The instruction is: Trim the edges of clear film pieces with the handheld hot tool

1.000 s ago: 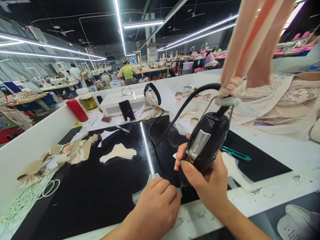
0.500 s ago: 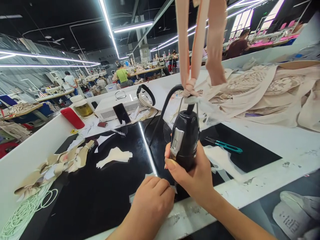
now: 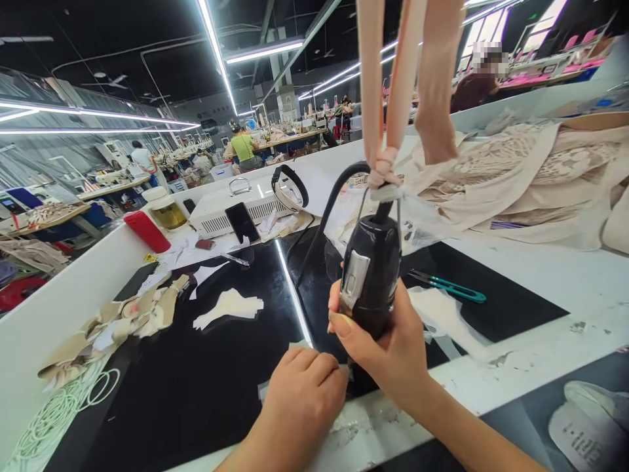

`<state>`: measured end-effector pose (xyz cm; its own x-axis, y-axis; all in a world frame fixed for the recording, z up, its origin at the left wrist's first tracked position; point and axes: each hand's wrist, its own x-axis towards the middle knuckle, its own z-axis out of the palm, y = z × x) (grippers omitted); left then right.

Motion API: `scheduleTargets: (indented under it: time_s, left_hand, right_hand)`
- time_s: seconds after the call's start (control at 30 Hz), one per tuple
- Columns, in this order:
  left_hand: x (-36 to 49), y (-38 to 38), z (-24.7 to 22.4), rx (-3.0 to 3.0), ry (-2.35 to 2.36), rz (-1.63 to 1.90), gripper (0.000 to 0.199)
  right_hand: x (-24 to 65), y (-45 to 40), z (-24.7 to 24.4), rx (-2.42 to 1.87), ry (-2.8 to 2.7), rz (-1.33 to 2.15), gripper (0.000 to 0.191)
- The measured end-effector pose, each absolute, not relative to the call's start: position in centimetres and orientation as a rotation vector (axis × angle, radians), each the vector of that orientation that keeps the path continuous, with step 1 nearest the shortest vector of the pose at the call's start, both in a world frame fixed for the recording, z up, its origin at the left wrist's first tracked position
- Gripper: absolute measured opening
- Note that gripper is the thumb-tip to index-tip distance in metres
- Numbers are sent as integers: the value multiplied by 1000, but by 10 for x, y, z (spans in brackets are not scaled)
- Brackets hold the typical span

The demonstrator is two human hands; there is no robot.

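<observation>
My right hand (image 3: 381,344) grips a black corded power tool (image 3: 371,275) with a silver switch plate, held nearly upright at the front of the black mat. Its lower end is hidden behind my fingers. Peach fabric straps (image 3: 386,98), knotted at its top, hold it from above, and a black cable (image 3: 324,219) curves away to the left. Close by on the left, my left hand (image 3: 307,387) is closed, knuckles up, pressed down on the mat. Thin pale translucent edges (image 3: 262,391) stick out around it; what the fingers hold is hidden.
On the black mat (image 3: 196,393) lie a cream cut piece (image 3: 229,308), teal thread snips (image 3: 448,286) and another pale piece (image 3: 445,314). Tan scraps (image 3: 157,311) and pale green cord (image 3: 59,419) line the left. Behind stand a white vented box (image 3: 216,213) and a phone (image 3: 242,223). Beige fabric (image 3: 521,177) is heaped right.
The view has shifted a little, so everything appears slightly further right. Both hands and the tool keep about the same place relative to the mat.
</observation>
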<state>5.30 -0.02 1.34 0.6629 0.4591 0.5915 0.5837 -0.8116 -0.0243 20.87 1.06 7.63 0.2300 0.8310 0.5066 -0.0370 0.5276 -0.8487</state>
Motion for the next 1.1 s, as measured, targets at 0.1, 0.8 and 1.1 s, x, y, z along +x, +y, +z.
scheduleTargets:
  time_s: [0.1,0.8,1.1]
  left_hand:
    - [52,0,12,-2682,-852,-849,26]
    - [55,7,-2,-2650,-781,-928,23]
    - [53,3,9,-2664,-786,-918,29]
  right_hand:
    - [209,10,77,-833,-1189,703,25]
    - [208,11,82,-832,-1194,731,25]
    - [216,7,76,-918,-1183,649,28]
